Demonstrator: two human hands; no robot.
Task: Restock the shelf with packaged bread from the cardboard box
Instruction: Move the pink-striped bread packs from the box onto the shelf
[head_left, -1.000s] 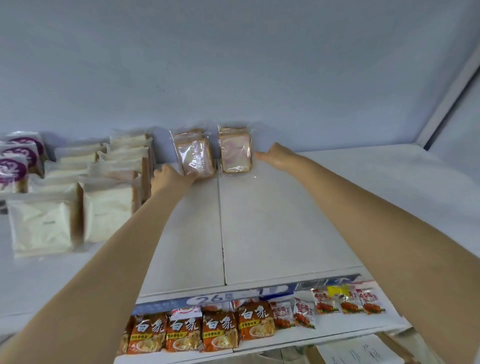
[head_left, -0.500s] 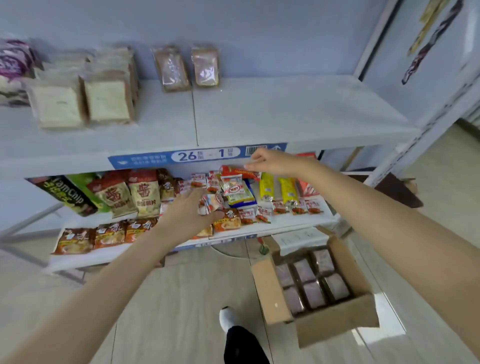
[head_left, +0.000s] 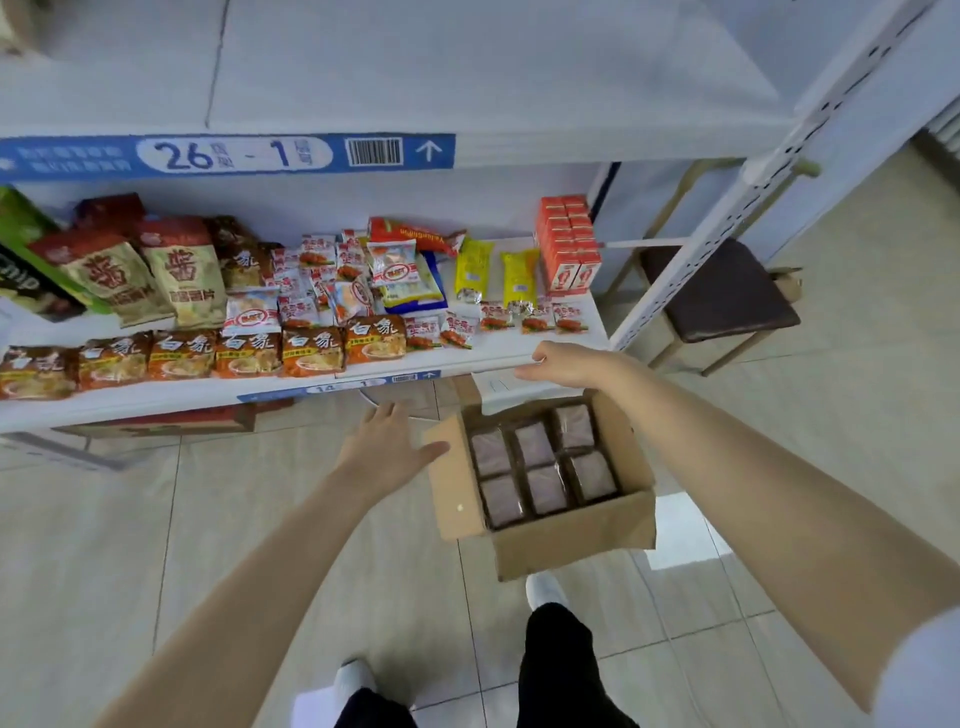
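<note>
An open cardboard box (head_left: 571, 535) stands on the tiled floor in front of the shelving. Inside it lie several packaged breads (head_left: 540, 462) in clear wrap, in two rows. My left hand (head_left: 387, 447) hovers just left of the box's left flap, fingers spread and empty. My right hand (head_left: 563, 364) hangs above the box's far edge, fingers loosely curled, holding nothing. The white upper shelf (head_left: 467, 78) fills the top of the view; the breads placed on it are out of sight.
The lower shelf (head_left: 519, 358) carries noodle packs (head_left: 249, 353), snack bags (head_left: 182, 265) and orange cartons (head_left: 569, 244). A dark-seated stool (head_left: 722, 291) stands right of the shelf post (head_left: 769, 171). My feet (head_left: 543, 592) are just behind the box.
Both hands let go of the two breads on the upper shelf and dropped down toward the box. My view tilted from the upper shelf down to the floor.
</note>
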